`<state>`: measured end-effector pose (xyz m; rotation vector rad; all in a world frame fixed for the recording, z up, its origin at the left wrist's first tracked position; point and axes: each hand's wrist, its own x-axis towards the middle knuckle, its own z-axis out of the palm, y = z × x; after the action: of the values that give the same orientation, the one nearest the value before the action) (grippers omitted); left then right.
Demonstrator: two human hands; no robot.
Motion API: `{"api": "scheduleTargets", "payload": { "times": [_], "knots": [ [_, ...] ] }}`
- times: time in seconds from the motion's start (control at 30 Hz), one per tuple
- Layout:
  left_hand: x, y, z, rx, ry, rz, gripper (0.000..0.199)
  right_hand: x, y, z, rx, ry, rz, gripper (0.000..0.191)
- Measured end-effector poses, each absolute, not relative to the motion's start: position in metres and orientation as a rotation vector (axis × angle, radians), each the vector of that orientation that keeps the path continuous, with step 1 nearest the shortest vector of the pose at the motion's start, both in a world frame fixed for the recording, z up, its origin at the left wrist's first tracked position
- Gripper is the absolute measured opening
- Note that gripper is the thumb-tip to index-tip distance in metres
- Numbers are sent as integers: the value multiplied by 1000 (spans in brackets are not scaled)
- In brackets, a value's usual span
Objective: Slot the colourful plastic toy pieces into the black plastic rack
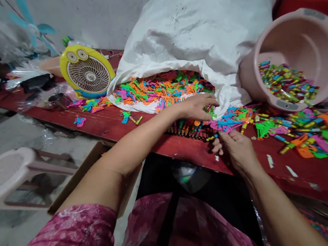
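Observation:
Many small plastic pieces [159,86] in orange, green, pink and blue fill the mouth of a white sack [183,36]. My left hand [199,106] is over the sack's front edge, fingers apart and curved, with nothing visibly held. Below it, a dark slotted rack [187,131] carries a row of small sticks at the table's front edge. My right hand [234,144] is at the rack's right end, thumb and forefinger pinched on a small yellow and blue stick [213,137]. Just above that hand lies a blue plastic piece [228,123].
A pink bucket [250,70] tipped on its side holds small coloured sticks. More sticks and plastic pieces [318,136] are spread over the red table [89,124] at right. A yellow fan [103,62] and metal cup [58,100] are at left, with a stool [8,170] below.

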<state>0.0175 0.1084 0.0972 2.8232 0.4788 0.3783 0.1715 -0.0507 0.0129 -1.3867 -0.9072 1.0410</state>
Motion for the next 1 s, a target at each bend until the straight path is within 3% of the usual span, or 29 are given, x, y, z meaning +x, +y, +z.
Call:
{"api": "scheduleTargets", "payload": {
  "times": [0.1, 0.43, 0.67, 0.83, 1.0],
  "knots": [
    [18, 108, 97, 2847, 486, 381, 51, 158, -45, 11, -1374, -840, 992, 51],
    [17, 102, 100, 2872, 518, 392, 49, 154, -43, -9, -1558, -1112, 1004, 46],
    [16, 98, 106, 2896, 548, 317, 47, 150, -42, -10, -1701, -1615, 189, 44],
    [14, 93, 111, 2890, 563, 286, 45, 147, -36, -4, -1795, -1752, 85, 35],
    [9, 85, 119, 2801, 618, 195, 69, 150, -31, -6, -1841, -1835, 168, 32]
  ]
}}
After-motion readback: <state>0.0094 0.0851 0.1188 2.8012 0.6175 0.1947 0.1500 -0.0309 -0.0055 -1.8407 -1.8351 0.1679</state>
